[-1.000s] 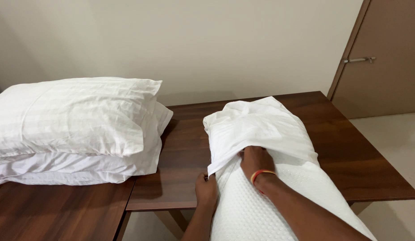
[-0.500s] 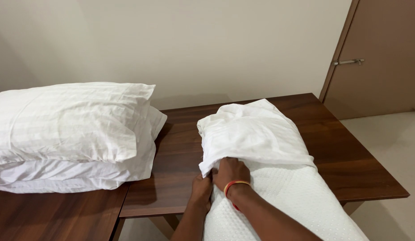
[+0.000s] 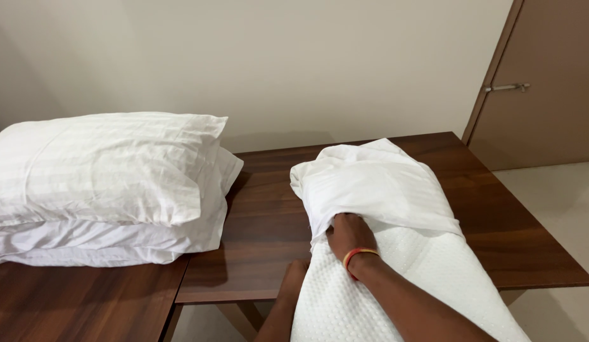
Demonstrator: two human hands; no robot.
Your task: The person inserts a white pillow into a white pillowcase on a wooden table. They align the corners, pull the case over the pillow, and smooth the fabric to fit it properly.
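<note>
Two hands are working on one pillow (image 3: 396,297) right now, and it's lying slantwise on the dark wooden table (image 3: 269,215), its near end hanging off the table's front edge toward the person. A white pillowcase (image 3: 370,183) is covering the far half of it, bunched and loose, while the near half is showing its bare dotted fabric.

Right hand (image 3: 349,235), the one with the orange band on the wrist, is resting on top of the pillow with its fingers curled into the hem of the pillowcase, pinching that edge. Left hand (image 3: 293,278) is sitting at the pillow's left side near the table's front edge; I can't tell whether it's gripping or just pressing, since the fingers are tucked against the fabric.

Looks to me like the case is about halfway on. I'd guess the next bit is needing both hands on the hem, one per side, so it's sliding down evenly instead of twisting.

Two finished pillows (image 3: 104,183) are stacked at the table's left end, against the wall (image 3: 307,63).
</note>
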